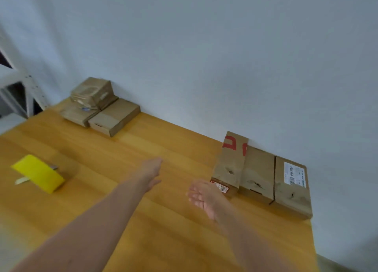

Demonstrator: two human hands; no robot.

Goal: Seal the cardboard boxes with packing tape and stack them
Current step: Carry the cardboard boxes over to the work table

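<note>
at the tabletop's right end | three boxes (257, 175) in a row against the wall, yellow tape dispenser (38, 173) well apart at left | left hand (152, 169) and right hand (201, 196) both spread, empty, near the red-marked box (230, 165) | best to take it by both sides.

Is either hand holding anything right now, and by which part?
Nothing is held. The left hand and the right hand are both empty, fingers relaxed, over the table.
</note>
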